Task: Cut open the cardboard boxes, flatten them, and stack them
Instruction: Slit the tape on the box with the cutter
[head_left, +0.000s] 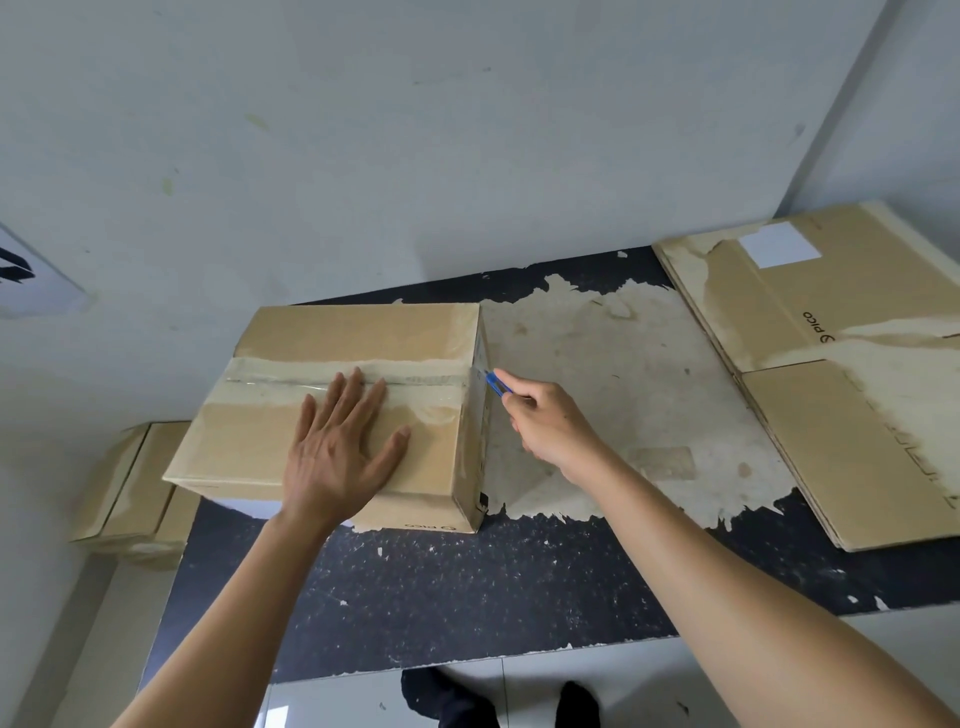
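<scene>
A sealed brown cardboard box (291, 426) sits on the left part of a worn black table (467, 587), with clear tape running across its top seam. My left hand (337, 452) lies flat on the box top, fingers spread. My right hand (550, 426) holds a blue utility knife (497, 383), its tip touching the box's right top edge where the tape ends. A stack of flattened boxes (852, 374) lies at the table's right end.
Another cardboard box (135, 493) stands lower down, off the table's left side. A white wall runs behind the table. The table's middle surface is peeled to a pale patch (613, 405). My feet show below the near edge, on white floor tiles.
</scene>
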